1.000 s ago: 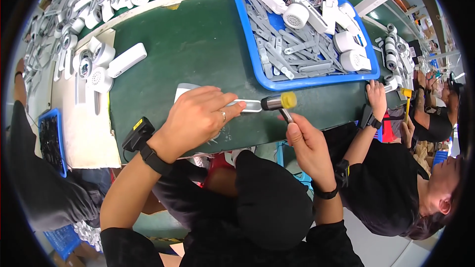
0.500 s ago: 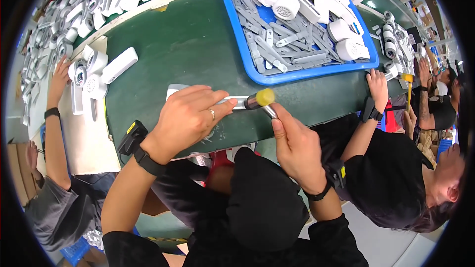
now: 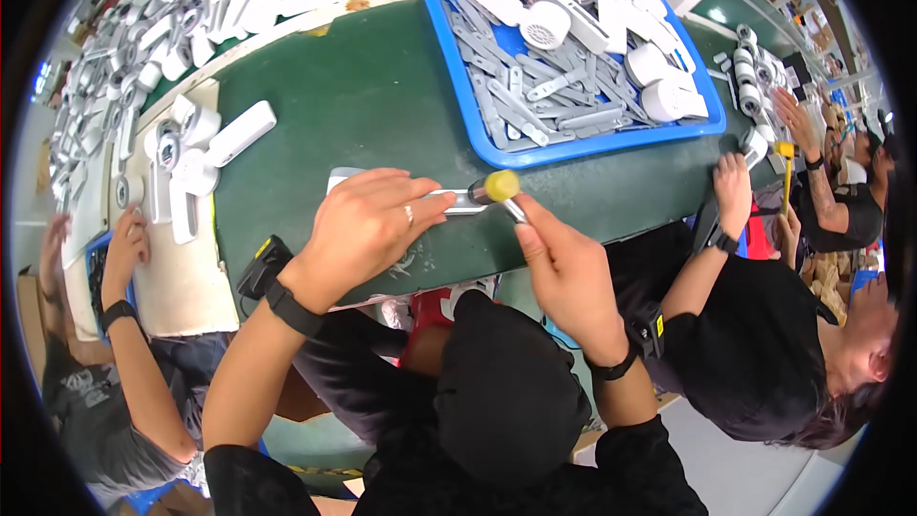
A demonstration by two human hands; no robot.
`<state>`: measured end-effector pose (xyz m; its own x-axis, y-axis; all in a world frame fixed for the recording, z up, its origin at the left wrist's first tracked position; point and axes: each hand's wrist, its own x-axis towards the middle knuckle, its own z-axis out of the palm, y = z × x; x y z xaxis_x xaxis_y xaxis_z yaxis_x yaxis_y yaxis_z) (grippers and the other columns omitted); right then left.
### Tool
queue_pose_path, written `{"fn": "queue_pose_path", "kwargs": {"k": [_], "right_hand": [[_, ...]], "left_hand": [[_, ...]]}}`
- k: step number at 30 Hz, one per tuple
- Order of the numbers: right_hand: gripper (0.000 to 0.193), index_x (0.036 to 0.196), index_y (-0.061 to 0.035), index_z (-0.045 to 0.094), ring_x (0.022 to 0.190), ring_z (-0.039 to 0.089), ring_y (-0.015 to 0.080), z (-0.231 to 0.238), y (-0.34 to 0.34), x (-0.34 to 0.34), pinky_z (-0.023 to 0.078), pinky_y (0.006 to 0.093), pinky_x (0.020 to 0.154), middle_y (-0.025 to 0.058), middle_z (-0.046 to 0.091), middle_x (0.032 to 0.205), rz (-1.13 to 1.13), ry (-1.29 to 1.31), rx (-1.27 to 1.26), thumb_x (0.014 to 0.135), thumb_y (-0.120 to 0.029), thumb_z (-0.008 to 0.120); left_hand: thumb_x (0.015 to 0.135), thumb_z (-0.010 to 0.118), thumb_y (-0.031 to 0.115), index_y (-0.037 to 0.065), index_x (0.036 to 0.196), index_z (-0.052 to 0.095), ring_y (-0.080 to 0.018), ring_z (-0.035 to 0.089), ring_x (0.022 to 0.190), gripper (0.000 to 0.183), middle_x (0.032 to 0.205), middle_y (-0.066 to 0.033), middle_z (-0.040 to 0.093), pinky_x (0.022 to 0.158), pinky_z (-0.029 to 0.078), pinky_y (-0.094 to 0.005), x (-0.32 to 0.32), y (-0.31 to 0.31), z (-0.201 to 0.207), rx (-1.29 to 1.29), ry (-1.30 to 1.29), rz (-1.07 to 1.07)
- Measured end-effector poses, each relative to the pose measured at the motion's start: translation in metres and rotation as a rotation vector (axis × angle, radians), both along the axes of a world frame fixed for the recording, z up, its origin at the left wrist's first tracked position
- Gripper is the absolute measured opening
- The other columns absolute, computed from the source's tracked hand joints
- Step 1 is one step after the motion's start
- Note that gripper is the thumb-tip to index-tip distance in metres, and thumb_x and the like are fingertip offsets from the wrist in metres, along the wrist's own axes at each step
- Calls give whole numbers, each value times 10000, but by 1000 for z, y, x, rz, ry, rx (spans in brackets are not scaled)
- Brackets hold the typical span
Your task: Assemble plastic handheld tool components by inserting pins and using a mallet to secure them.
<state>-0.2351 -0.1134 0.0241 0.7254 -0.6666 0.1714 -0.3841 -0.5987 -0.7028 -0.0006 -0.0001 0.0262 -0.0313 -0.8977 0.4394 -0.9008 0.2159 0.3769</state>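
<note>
So there's a pale handle-shaped part (image 3: 464, 201) lying on the green table (image 3: 344, 86), close to the near edge. Left hand (image 3: 368, 218) is flat over its middle, fingers fairly straight, pressing it down. Right hand (image 3: 570, 272) is curled snugly round a yellow-tipped hammer (image 3: 499, 186), head right at the part's right end; can't tell if they're touching. Farther right, a blue tray (image 3: 573, 149) has grey strips plus white fan-like bits. More white pieces (image 3: 196, 148) sit off left.
</note>
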Motion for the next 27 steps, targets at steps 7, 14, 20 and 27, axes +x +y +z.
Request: {"fn": "queue_pose_path", "kwargs": {"k": [7,14,20,27], "right_hand": [[423,1423,-36,553,527,335,23,-27,-38,6,258,196,453,-51,429,674,-73,-417,846,1142,-326,427],[427,1404,-36,581,539,316,16,-29,-40,5,244,197,466,-58,440,677,-63,-385,858,1138,-342,445],[458,1445,-6,533,544,350,29,-23,-40,3,272,200,462,-39,459,692,-63,-399,890,1139,-331,427],[396,1445,-39,561,641,515,123,22,-13,22,415,278,586,56,578,777,75,-120,377,1116,-249,492]], "left_hand": [[798,634,74,91,947,768,-244,529,1320,201,992,7,729,1305,216,-529,-6,-1,49,368,-361,-155],[798,686,140,75,941,761,-306,580,1267,174,1162,-46,746,1252,319,-489,22,23,39,120,-295,-117],[794,843,156,70,1232,715,-367,719,1022,464,1233,-175,725,918,570,-450,-23,65,6,-54,76,496],[792,838,61,25,1165,739,-332,731,844,388,1050,-177,756,768,598,-385,-31,56,-28,-240,17,531]]}}
